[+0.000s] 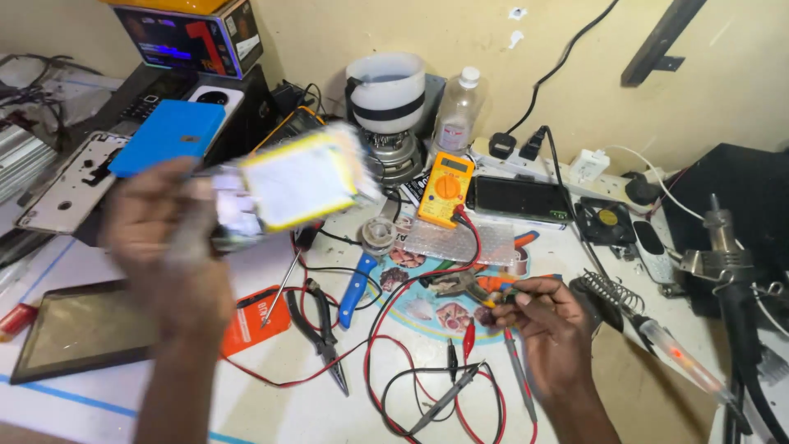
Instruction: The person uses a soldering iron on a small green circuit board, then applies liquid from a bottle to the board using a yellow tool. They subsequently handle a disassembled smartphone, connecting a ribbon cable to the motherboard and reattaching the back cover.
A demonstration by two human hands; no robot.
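From the head camera, the left hand is raised at the left of the scene, blurred, its fingers wrapped around a flat device with a white and yellow battery pack on it, held up above the bench and tilted toward the viewer. The right hand rests low at the near right, its fingertips pinched on the probe leads, red and black, just beside a small pair of cutters with orange grips. Red and black wires loop over the white table between the two hands. A yellow multimeter stands farther back at the centre, near a white jar and a clear bottle. A blue-handled knife and black pliers lie near the middle. A dark tablet lies at the near left, and a soldering iron lies at the right.
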